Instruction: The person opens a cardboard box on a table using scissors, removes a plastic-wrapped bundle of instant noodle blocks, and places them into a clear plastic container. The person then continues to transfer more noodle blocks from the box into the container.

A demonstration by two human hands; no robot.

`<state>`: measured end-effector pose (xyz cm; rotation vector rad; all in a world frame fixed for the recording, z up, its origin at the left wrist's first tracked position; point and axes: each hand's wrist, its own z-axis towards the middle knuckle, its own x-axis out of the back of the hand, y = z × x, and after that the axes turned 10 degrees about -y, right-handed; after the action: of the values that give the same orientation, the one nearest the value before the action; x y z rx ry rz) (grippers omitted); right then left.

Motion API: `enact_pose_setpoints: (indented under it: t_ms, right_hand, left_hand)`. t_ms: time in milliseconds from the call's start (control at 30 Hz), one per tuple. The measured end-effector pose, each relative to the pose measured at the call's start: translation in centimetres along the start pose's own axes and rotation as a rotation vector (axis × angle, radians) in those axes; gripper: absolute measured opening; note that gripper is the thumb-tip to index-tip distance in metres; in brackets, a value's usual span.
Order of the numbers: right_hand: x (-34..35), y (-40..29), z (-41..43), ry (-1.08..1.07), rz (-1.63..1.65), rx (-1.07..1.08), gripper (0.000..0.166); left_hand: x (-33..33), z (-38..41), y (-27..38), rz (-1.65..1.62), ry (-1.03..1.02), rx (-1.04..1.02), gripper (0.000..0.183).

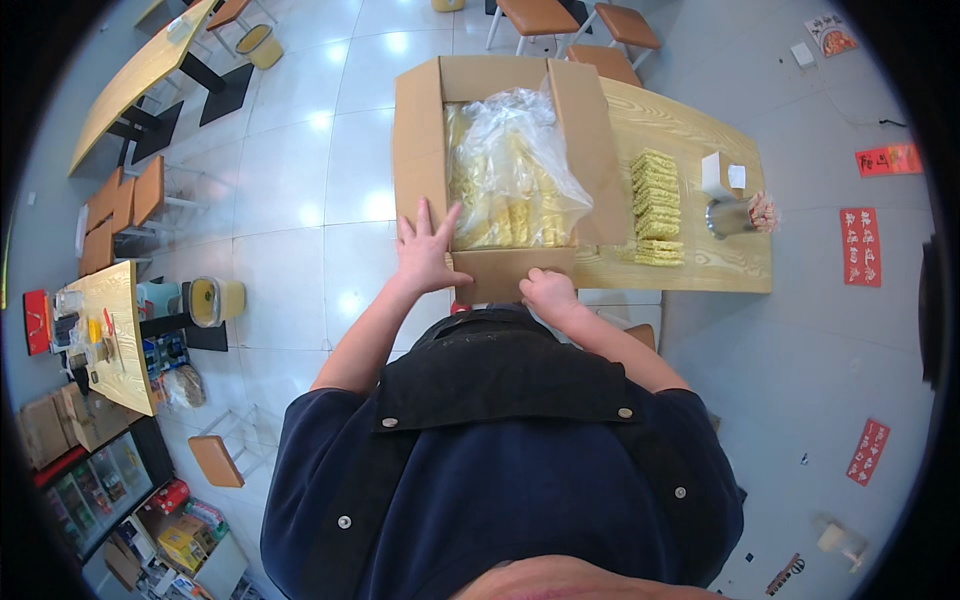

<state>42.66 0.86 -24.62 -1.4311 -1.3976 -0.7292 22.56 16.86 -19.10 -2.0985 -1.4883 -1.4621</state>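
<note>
Before me stands an open cardboard box [495, 79] with its flaps folded outward. Inside it, blocks of yellow dried noodles [517, 221] lie under a crumpled clear plastic bag [517, 142]. My left hand [427, 259] rests at the near left corner, fingers spread over the left flap [418, 150] and thumb on the near flap [491, 271]. At the right part of that near flap, my right hand [551, 296] has its fingers curled against the cardboard and appears to grip it. Right of the box, a row of noodle blocks [656, 199] sits on the wood-grain table [705, 266].
A metal cylinder of wrapped sticks [731, 216] and a white box [716, 174] stand at the table's right end. Brown-seated stools [536, 16] are beyond the table. Leftward are another table [124, 352], a bin [216, 301] and a lone stool [216, 460].
</note>
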Motion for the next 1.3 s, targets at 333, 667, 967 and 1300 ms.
enact_pose_setpoints:
  t_ms: [333,667,967,1300]
  right_hand:
    - [15.8,5.7,9.4,0.214,0.869,0.083,0.019]
    - [19.3,12.0,29.6,-0.005,-0.443,-0.230,0.094]
    - [28.3,17.2,29.9,0.127,-0.046,-0.028,0.034]
    - [26.4,22.2,38.1,0.415,-0.455,-0.126,0.022]
  left_hand:
    - [-3.3,2.0,-1.6,-0.069,0.180,-0.168,0.057]
    - [-2.1,1.8,-1.0,-0.115,0.248,-0.184,0.057]
    - [-2.1,2.1,-0.9,-0.169,0.199,-0.163,0.059]
    - [-1.5,2.4,-0.5,-0.151,0.175,-0.118,0.066]
